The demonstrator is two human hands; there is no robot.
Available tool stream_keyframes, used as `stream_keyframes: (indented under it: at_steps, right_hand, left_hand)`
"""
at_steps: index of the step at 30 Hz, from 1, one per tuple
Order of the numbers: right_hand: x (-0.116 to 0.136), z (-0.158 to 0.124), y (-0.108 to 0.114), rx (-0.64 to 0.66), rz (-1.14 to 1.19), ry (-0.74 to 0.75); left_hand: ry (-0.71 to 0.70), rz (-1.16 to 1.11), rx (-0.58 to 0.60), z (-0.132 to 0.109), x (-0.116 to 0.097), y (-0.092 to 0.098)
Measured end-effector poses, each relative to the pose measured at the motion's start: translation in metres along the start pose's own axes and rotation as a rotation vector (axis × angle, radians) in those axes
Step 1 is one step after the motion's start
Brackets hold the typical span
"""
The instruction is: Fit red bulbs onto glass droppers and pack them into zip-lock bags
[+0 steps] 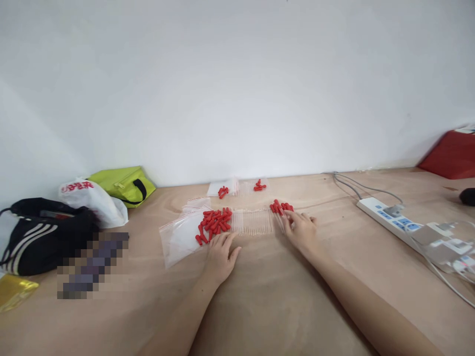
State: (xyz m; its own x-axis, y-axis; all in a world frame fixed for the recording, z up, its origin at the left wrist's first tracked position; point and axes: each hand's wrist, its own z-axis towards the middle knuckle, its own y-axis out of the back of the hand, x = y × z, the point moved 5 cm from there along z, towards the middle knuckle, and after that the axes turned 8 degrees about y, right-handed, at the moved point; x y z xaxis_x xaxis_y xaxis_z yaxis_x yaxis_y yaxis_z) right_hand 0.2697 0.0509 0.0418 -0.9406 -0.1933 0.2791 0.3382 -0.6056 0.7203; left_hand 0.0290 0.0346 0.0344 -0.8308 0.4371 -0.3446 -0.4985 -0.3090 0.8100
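Note:
Just in front of a pile of red rubber bulbs [213,222], my left hand [221,254] lies with its fingers stretched out and its thumb apart. Its fingertips are at the near edge of the pile. My right hand [303,231] is closed in a pinch around a clear thin dropper tube [281,222], beside several red-capped droppers [282,206]. Part of what it grips is hidden by the fingers. Between the hands, a row of bare clear tubes [256,222] lies side by side on the table.
Clear zip bags [178,240] lie under and left of the bulb pile. By the wall are more bags with small red bulb groups [223,192] [260,186]. A power strip [389,220] with plugs and cables stands right. Black [48,237], white [92,202] and green bags [124,183] sit left.

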Motion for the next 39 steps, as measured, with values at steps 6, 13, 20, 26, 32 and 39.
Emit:
stream_keyframes:
  at_steps: [6, 13, 20, 26, 32, 39]
  right_hand:
    - [-0.024, 0.008, -0.015, 0.092, -0.05, -0.172]
    - [-0.027, 0.008, -0.024, 0.164, -0.09, -0.211]
    - [-0.012, 0.009, -0.024, 0.166, -0.089, -0.137]
    - [0.011, 0.017, -0.037, 0.321, -0.089, -0.191]
    - [0.018, 0.025, -0.045, 0.465, -0.163, -0.271]
    - [0.025, 0.026, -0.049, 0.538, -0.23, -0.218]
  left_hand:
    - [-0.02, 0.013, 0.01, 0.001, -0.004, -0.001]
    - [-0.005, 0.053, -0.012, 0.0, -0.003, 0.0]
    - [0.155, 0.216, -0.149, 0.003, 0.012, 0.007]
    - [0.358, 0.319, -0.126, 0.007, 0.028, 0.015]
    - [0.368, 0.331, -0.094, 0.007, 0.03, 0.015]
    - [0.333, 0.347, -0.124, 0.006, 0.028, 0.015]
